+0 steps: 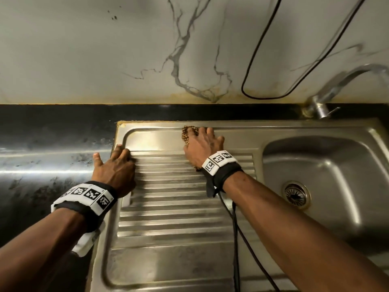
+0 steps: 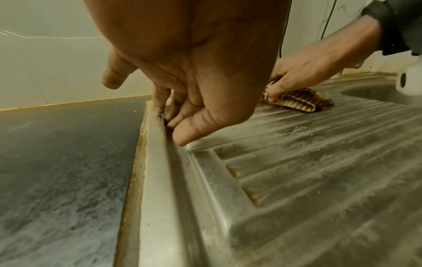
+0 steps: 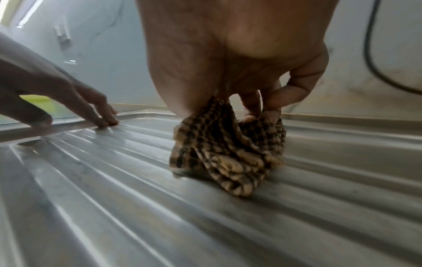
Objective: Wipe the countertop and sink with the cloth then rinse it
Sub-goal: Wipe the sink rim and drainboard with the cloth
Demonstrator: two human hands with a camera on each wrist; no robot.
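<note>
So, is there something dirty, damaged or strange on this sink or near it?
Yes. A crusty brownish line of grime runs along the seam between the black countertop and the steel sink rim. The ribbed drainboard shows whitish, patchy residue. Yellowish stains mark the wall behind the tap.

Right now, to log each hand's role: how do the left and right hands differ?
The right hand grips the checked cloth, fingers curled round it; the left hand holds nothing, fingers straight. The right hand is mid-drainboard near the back; the left hand's fingertips press the drainboard's left rim beside the black countertop. Both touch down on the steel.
</note>
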